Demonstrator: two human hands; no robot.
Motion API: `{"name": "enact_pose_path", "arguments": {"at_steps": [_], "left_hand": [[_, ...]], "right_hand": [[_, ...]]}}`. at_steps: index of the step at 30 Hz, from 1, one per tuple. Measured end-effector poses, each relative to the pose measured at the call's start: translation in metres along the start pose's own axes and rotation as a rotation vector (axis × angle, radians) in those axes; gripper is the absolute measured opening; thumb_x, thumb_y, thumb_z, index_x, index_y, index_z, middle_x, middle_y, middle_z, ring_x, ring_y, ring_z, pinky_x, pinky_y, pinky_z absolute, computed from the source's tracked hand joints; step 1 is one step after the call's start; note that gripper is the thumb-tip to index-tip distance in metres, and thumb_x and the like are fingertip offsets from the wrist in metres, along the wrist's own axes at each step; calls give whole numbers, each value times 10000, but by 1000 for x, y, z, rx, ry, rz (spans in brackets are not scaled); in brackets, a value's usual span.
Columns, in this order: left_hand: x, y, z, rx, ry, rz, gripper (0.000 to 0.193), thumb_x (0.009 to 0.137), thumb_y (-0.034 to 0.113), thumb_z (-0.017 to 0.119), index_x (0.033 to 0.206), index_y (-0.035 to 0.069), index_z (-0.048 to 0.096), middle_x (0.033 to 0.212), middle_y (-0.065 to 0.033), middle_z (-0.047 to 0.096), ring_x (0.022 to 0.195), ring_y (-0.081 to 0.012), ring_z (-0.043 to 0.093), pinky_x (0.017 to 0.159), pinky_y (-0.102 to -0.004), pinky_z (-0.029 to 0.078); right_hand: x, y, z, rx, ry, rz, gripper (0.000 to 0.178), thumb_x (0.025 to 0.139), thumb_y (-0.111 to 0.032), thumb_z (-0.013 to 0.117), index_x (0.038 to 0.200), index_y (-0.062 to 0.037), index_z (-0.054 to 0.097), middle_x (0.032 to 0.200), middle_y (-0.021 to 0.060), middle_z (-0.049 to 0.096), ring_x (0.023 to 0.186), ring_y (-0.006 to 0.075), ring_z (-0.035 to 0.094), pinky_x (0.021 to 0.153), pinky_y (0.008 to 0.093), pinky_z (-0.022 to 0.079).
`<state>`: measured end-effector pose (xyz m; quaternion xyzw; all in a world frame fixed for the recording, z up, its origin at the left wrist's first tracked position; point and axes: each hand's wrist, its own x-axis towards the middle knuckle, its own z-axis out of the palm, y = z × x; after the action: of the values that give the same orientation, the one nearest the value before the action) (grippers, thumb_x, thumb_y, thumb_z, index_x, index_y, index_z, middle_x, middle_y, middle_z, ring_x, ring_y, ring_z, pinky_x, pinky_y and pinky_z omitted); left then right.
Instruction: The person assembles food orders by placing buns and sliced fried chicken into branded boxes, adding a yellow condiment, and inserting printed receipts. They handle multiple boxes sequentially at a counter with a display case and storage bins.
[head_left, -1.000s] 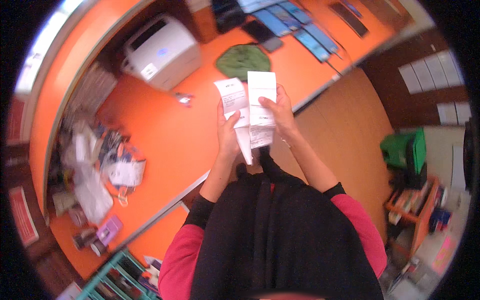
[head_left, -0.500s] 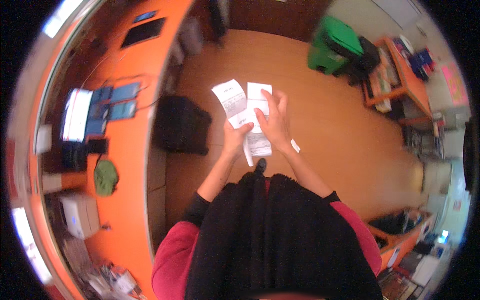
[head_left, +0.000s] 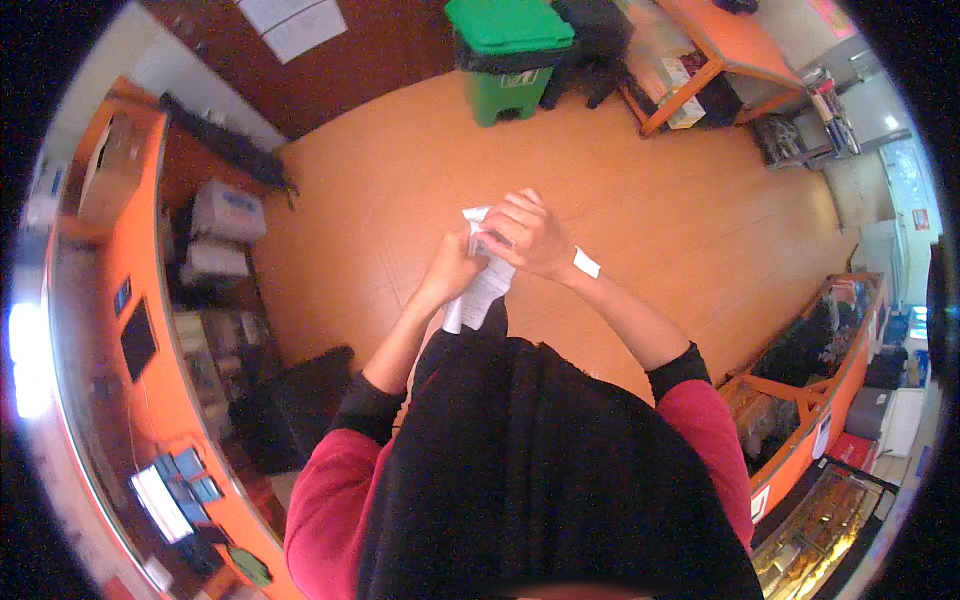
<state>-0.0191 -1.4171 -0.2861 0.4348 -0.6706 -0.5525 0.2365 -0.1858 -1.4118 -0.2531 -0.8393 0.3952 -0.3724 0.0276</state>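
White printed paper slips (head_left: pixel 488 293) hang between my two hands, bunched at the top. They look like receipts. My left hand (head_left: pixel 455 266) is closed on their left edge, its thumb against the paper. Over the upper part, my right hand (head_left: pixel 524 236) has its fingers curled round the slips and covers much of them. A white tag or band (head_left: pixel 587 262) shows at my right wrist. How many slips there are cannot be made out.
A green bin (head_left: pixel 508 75) stands ahead on the wooden floor, with an orange-framed shelf (head_left: pixel 690 95) to its right. Along the left runs an orange counter (head_left: pixel 160 340) with a monitor (head_left: pixel 160 503). Another orange-edged unit (head_left: pixel 835 400) stands at right.
My view has turned right, so the green bin and counter sit further left. The slips, spread out before, are now gathered together, and my right fingers have curled over them.
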Motion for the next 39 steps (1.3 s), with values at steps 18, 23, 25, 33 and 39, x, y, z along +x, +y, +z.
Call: {"name": "enact_pose_path", "arguments": {"at_steps": [18,23,25,33,39], "left_hand": [[515,-62,-40,-42,-91,-264,259,714,138,507,919,25,618,791,-106,617,712,-225,564,640,-352,451],[572,-183,-58,-346,104,-353,160,712,102,480,740,36,623,643,-70,557,613,-168,523,547,-309,412],[593,-208,-55,-233,91,-371,160,703,82,473,687,28,623,604,-63,538,596,-152,517,530,-295,399],[717,-190,-17,-397,-122,-834,207,655,204,581,667,0,614,588,-68,530,487,-211,497,460,-343,388],[820,-249,11,656,-537,-269,249,625,232,605,753,19,611,783,-163,621,770,-315,613,687,-409,483]], "right_hand": [[-76,508,-155,203,975,1452,189,842,-232,564,732,-85,519,715,1,537,639,91,495,582,245,406],[-74,583,-157,316,791,1519,167,835,-222,570,750,-86,526,695,-4,538,616,89,506,571,238,414],[-60,619,-153,311,717,1513,172,833,-216,571,729,-86,527,672,-6,533,593,83,498,552,229,408],[-128,658,-142,-38,518,1600,196,772,-188,579,649,-41,537,570,-15,489,524,83,467,456,226,367],[-241,587,-106,-489,-252,1827,340,716,-331,562,569,-24,573,548,118,567,552,189,574,514,359,438]]}}
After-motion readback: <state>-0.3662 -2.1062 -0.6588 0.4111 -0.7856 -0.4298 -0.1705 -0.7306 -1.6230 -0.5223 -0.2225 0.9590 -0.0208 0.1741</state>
